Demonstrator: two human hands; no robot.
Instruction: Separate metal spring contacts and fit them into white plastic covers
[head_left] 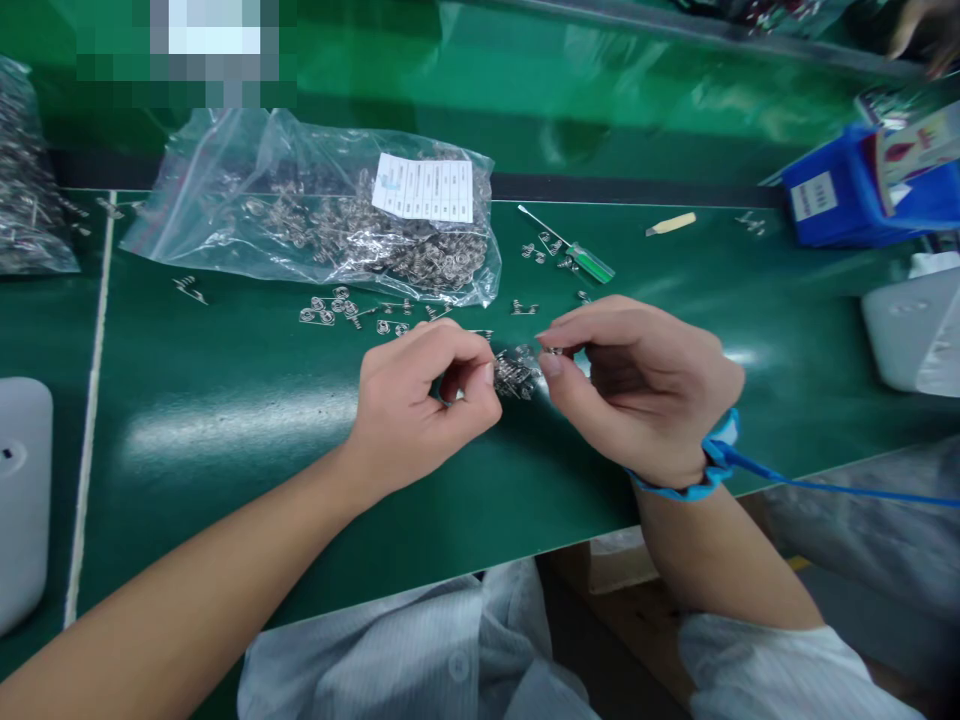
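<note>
A tangled clump of small metal springs (517,372) sits between my two hands over the green bench. My left hand (429,400) is closed, thumb and forefinger pinching the clump's left edge. To the right of it, my right hand (637,385) pinches a small metal spring (553,351) between thumb and forefinger, and a blue strap (686,490) circles that wrist. Loose springs (330,305) lie scattered behind my hands. Beyond them rests a clear plastic bag (247,235) full of similar springs, with a white printed label (424,187) on it.
A green-handled screwdriver (592,263) lies behind my right hand, with a small yellow-handled blade (671,225) farther right. At the right stand a blue bin (832,205) and a white device (915,330). Another bag of metal parts (30,190) and a white casing (22,500) are left.
</note>
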